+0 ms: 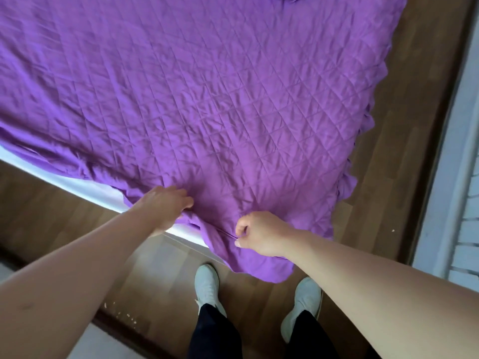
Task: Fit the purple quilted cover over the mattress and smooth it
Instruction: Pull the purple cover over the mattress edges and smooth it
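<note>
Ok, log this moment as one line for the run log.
stage: fitting near edge | left hand: gripping purple cover hem | right hand: fist shut on hem | white mattress: edge exposed left | cover: wrinkled

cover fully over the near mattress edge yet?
No: a strip of white mattress shows bare left of the left hand, where the purple cover stops short of the edge.
</note>
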A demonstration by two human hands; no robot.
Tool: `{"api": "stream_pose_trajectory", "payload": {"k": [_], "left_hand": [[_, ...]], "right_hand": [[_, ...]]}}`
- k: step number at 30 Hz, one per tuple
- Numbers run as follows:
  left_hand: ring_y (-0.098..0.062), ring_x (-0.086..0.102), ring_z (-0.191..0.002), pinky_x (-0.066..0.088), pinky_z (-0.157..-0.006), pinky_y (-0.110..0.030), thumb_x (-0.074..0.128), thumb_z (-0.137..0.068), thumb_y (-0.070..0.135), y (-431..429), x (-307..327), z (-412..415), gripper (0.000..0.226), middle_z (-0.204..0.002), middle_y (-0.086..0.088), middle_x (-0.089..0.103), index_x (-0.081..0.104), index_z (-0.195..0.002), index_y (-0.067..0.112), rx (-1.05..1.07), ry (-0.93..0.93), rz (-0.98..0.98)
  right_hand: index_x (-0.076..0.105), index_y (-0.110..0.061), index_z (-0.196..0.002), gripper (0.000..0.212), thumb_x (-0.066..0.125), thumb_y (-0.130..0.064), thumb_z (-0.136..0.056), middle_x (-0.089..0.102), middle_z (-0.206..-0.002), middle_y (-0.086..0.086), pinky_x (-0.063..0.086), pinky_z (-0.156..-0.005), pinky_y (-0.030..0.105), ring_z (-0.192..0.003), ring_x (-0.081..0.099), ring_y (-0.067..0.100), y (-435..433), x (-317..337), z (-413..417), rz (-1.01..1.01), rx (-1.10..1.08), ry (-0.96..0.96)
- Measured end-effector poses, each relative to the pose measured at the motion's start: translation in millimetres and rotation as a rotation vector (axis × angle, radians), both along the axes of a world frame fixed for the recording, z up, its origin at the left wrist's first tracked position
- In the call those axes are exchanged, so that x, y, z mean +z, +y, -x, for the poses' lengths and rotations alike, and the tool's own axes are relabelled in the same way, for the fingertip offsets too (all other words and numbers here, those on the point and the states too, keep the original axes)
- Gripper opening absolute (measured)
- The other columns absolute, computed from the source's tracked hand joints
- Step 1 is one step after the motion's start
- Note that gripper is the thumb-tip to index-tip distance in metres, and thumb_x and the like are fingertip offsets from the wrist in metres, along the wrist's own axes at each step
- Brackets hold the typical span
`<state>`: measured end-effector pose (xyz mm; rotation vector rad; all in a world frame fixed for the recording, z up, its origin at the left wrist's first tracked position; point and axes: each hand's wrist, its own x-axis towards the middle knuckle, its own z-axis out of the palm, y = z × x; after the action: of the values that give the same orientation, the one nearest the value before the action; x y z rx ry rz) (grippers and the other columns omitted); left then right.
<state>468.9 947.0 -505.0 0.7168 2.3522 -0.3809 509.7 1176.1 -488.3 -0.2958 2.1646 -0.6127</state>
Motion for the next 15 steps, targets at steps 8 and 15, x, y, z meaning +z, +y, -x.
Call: {"api": "stream_pose_trajectory", "payload": {"k": [8, 15], "left_hand": [[-0.022, 0.056, -0.108, 0.045, -0.084, -0.033, 0.040, -0.090, 0.012, -15, -2, -26, 0.031, -0.110, 0.002, 0.060, 0.053, -0.116, 0.023, 0.010, 0.032, -0.066], [-0.024, 0.055, -0.111, 0.045, -0.087, -0.038, 0.040, -0.087, 0.006, -13, -2, -29, 0.038, -0.117, 0.000, 0.055, 0.046, -0.122, 0.020, 0.034, -0.025, -0.061]], "right_hand": [[0.048, -0.017, -0.132, 0.049, 0.059, -0.023, -0.085, 0.061, -0.125, 0.006, 0.047, -0.093, 0.037, -0.115, 0.055, 0.026, -44, -6, -8, 0.005, 0.152, -0.012], [0.055, -0.026, -0.129, 0.042, 0.055, -0.020, -0.087, 0.061, -0.127, 0.002, 0.043, -0.095, 0.029, -0.118, 0.054, 0.023, -43, -11, 8, -0.056, 0.146, -0.009]]}}
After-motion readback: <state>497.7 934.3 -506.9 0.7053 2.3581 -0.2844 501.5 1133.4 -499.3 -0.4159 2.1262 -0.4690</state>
